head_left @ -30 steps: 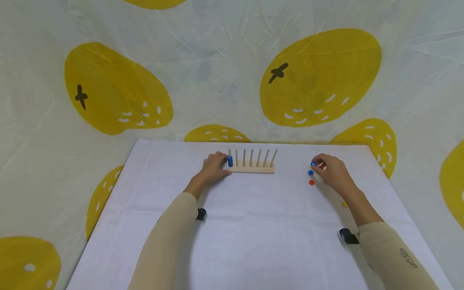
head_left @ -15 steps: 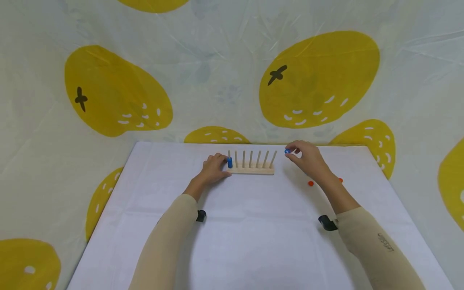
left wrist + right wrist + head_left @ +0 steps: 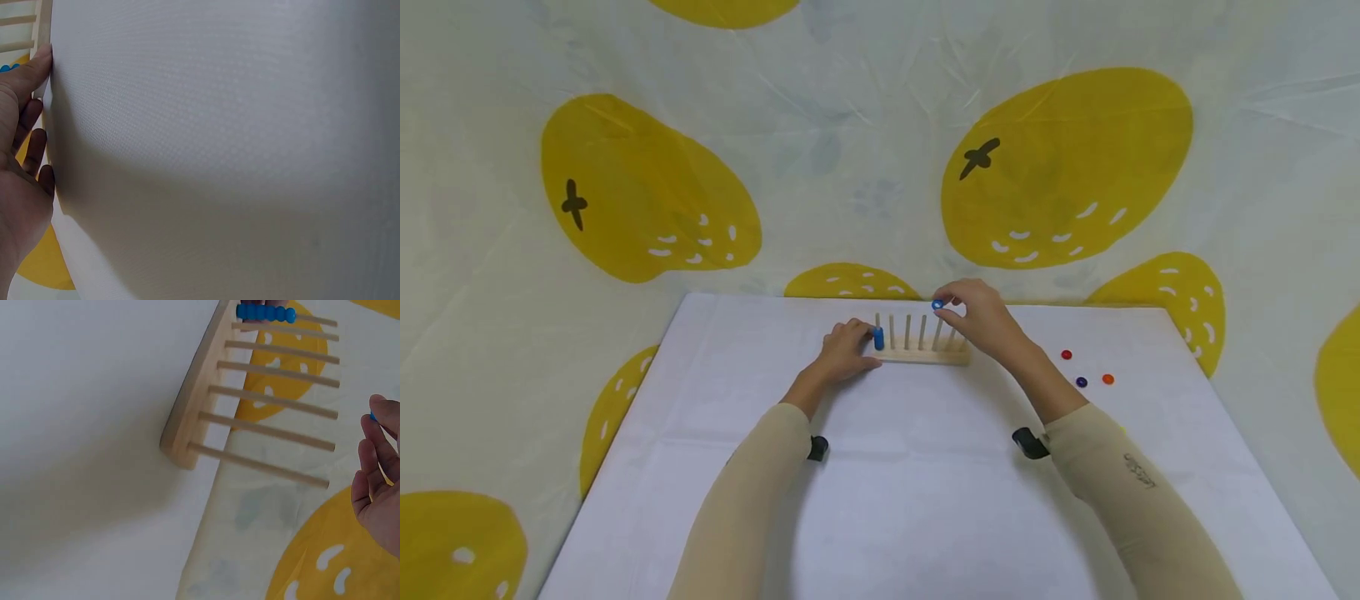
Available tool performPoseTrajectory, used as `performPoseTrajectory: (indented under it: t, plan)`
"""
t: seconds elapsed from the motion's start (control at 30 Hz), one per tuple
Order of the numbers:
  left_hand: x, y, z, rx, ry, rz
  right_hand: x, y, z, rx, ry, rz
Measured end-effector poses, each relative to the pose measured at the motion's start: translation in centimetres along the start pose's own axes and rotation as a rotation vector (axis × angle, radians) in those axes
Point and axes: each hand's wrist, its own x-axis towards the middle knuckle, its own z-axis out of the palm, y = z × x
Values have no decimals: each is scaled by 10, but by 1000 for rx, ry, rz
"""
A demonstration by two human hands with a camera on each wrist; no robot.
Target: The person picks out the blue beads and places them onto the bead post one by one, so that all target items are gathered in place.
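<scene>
Both sleeved arms stretched forward, left hand (image 3: 842, 350) lying low with fingers (image 3: 28, 122) loosely extended, right hand (image 3: 977, 317) raised beside it, thumb and forefinger pinched together, other fingers (image 3: 375, 456) curled.

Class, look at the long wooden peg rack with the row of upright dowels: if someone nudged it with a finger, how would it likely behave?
The long wooden peg rack probably slides rather than tips: its base lies flat on the white table. It looks light, perhaps why the left hand rests against its end. The thin dowels look stiff, though possibly snappable.
</scene>
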Motion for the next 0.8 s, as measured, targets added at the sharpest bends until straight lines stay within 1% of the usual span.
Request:
performPoseTrajectory:
  t: [0.3,0.5,0.7,0.8]
  plan:
    - [0,0,-1,0,-10,-14,20,-10,24,3,-56,-8]
    - [1,-2,-2,12,5,3,34,-19,37,3,-87,-22]
    - [1,-3,-1,6,7,8,43,-28,49,7,-79,-42]
    - [1,-3,0,0,4,15,45,-33,53,12,-91,-41]
